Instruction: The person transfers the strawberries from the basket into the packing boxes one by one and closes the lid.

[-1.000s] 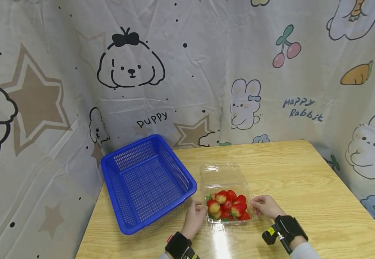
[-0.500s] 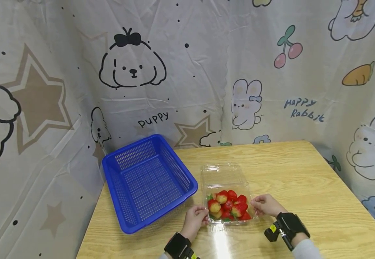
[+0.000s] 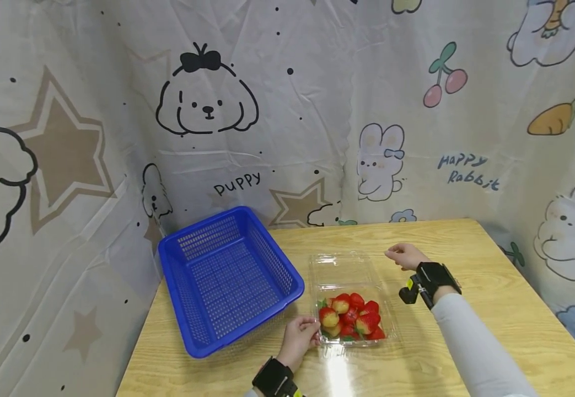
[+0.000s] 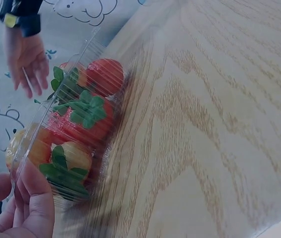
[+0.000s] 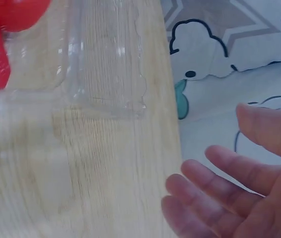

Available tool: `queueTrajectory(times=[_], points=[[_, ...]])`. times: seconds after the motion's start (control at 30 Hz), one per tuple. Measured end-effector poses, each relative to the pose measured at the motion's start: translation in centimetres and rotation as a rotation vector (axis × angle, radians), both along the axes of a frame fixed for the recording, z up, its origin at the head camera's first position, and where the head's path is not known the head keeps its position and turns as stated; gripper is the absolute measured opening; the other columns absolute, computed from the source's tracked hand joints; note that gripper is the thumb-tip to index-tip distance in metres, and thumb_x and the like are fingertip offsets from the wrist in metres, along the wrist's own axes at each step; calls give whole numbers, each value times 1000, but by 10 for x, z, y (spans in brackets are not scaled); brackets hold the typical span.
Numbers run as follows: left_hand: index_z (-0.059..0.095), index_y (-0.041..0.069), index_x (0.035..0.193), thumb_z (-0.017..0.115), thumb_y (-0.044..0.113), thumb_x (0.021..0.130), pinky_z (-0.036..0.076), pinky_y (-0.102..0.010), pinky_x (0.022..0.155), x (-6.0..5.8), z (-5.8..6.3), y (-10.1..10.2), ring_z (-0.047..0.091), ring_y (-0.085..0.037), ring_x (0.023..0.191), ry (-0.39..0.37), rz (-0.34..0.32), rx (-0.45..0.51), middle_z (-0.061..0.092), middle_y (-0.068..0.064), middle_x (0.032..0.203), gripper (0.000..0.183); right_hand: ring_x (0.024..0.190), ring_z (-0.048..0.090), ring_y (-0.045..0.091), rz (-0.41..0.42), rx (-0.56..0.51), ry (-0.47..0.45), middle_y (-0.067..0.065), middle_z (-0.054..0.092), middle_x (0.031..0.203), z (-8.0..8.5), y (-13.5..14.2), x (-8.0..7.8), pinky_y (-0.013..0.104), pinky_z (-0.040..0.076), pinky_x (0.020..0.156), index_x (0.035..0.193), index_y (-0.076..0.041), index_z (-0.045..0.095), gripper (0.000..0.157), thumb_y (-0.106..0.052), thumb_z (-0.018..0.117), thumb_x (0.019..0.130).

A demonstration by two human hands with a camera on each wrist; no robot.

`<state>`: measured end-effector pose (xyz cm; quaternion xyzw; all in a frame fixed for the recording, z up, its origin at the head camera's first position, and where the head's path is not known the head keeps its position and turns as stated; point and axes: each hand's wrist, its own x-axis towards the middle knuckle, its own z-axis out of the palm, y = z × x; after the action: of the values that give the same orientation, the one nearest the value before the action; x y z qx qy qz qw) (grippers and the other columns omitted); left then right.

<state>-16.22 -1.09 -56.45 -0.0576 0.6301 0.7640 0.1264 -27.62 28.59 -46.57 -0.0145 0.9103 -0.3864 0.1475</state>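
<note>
A clear plastic clamshell box lies on the table with its lid folded back toward the curtain. Red and yellowish strawberries with green leaves fill its base. My left hand pinches the box's near left rim between thumb and fingers; the left wrist view shows the fingertips right at that edge. Off to the right of the lid, my right hand is held away from the box. Its fingers are spread and relaxed in the right wrist view, holding nothing.
A blue perforated plastic basket stands left of the box, no contents visible inside. The wooden table reaches back to a printed curtain, which also hangs along both sides.
My right hand has let go of the box's right side and moved up and away toward the lid's right. My left hand shifted its hold slightly; box and basket stay put.
</note>
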Motion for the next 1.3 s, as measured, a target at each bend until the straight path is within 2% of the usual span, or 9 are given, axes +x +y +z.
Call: queueTrajectory(times=[0.3,0.43,0.47,0.57,0.67,0.8,0.9,1.13,1.3], points=[[51,-14,98,54,-3,86,47,-20,52,1,-1,1,51,-9,58,-13,-15,30,53,-1,68,17,112,47,45,-73,-12,-138,37,41,126,-26,-13,-20,45,45,89,129,18,34,62,-34,41,96],[50,-15,98,54,-3,86,48,-21,52,0,-2,2,50,-9,57,-14,-13,51,52,-1,67,17,98,58,33,-91,-25,-175,30,53,116,-92,6,-50,40,48,81,129,13,40,71,-47,46,92],[50,-15,98,54,-3,87,48,-21,52,0,-2,2,50,-9,57,-14,-13,53,52,-1,66,17,90,60,28,-75,-54,-173,27,56,110,-118,17,-64,37,50,75,126,13,43,74,-51,47,89],[50,-15,98,54,-3,86,48,-21,52,1,-2,3,50,-9,57,-13,-10,51,51,-1,66,17,80,59,22,-76,-145,-206,22,57,100,-155,28,-80,34,50,68,122,13,47,76,-54,51,86],[51,-13,97,54,-2,86,47,-20,51,1,-1,3,50,-9,57,-12,-9,50,51,-1,66,16,74,58,19,-103,-178,-241,19,57,94,-135,13,-64,32,50,66,119,14,47,68,-47,50,89],[51,-13,96,54,-1,87,47,-20,51,1,0,3,49,-9,57,-7,-10,58,50,-1,66,15,73,58,15,-144,-194,-246,19,57,92,-74,-16,-26,29,49,68,120,16,44,56,-34,45,95],[51,-13,96,54,-2,87,47,-20,51,1,0,3,49,-9,58,-5,-10,62,50,-1,65,15,81,60,20,-143,-227,-228,26,57,101,-50,-26,-12,30,50,72,124,19,39,55,-29,39,97],[52,-13,96,54,-2,87,47,-20,52,2,1,1,49,-9,58,-6,-1,44,51,-1,67,14,108,53,35,-210,-357,-158,33,46,124,-28,-31,3,43,45,90,132,18,30,55,-27,34,99],[51,-15,97,53,-2,87,46,-19,52,3,3,0,49,-8,58,-5,10,30,52,-1,68,17,112,52,35,-172,-448,-109,33,44,126,-22,-24,14,50,39,95,132,16,28,62,-36,29,99]])
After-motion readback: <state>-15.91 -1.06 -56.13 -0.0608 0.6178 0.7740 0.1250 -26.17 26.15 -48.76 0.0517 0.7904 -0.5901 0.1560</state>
